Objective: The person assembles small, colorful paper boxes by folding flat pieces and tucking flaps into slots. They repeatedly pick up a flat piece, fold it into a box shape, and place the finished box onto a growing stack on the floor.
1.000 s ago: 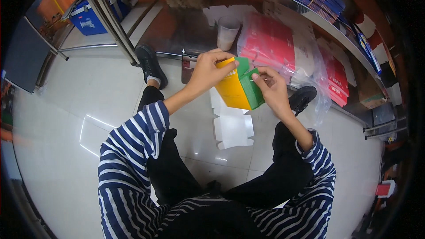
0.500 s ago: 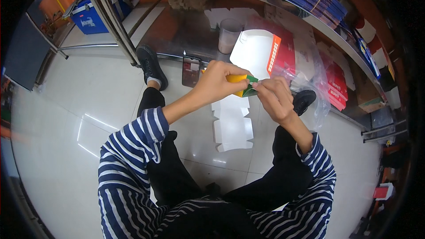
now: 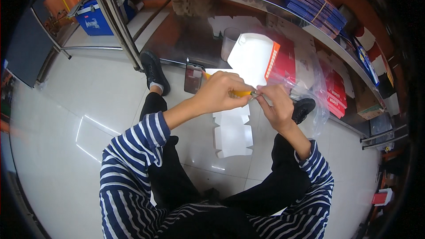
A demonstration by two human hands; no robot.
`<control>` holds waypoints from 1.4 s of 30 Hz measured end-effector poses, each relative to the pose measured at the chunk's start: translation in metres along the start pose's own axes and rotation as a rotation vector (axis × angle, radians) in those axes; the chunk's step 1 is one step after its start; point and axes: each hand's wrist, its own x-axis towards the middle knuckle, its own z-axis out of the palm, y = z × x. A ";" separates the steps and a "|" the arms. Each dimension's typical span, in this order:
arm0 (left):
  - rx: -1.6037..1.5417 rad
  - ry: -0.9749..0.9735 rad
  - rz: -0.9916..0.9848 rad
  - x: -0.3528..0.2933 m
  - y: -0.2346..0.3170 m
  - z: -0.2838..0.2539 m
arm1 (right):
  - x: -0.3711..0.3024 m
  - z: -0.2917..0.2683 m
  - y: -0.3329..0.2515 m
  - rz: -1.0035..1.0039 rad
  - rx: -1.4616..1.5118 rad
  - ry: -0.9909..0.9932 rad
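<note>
Left of the left grip (image 3: 223,90) lies a dark, rectangular phone (image 3: 193,77), with a boxy blue cooler (image 3: 95,21) farther off. Beyond that grip stands a tall, translucent cup (image 3: 229,45); beyond the right grip (image 3: 278,106), a banded stack of flat blue sheets (image 3: 313,8).

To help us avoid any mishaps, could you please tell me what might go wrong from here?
The yellow carton is pinched by the left hand and right hand, so its card might crease or tear. The plastic cup stands close to the white panel with the orange edge, which could knock it if moved. The smartphone is beside the left black shoe, so a shifting foot might bump it.
</note>
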 end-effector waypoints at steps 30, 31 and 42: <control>-0.376 -0.332 -0.299 -0.004 -0.028 -0.032 | -0.012 -0.036 0.031 0.808 0.926 -0.345; -0.316 -0.332 -0.282 -0.004 -0.027 -0.028 | -0.009 -0.032 0.024 0.781 0.797 -0.409; -0.212 -0.151 -0.358 0.007 -0.023 -0.011 | -0.007 0.005 0.006 1.036 0.990 -0.007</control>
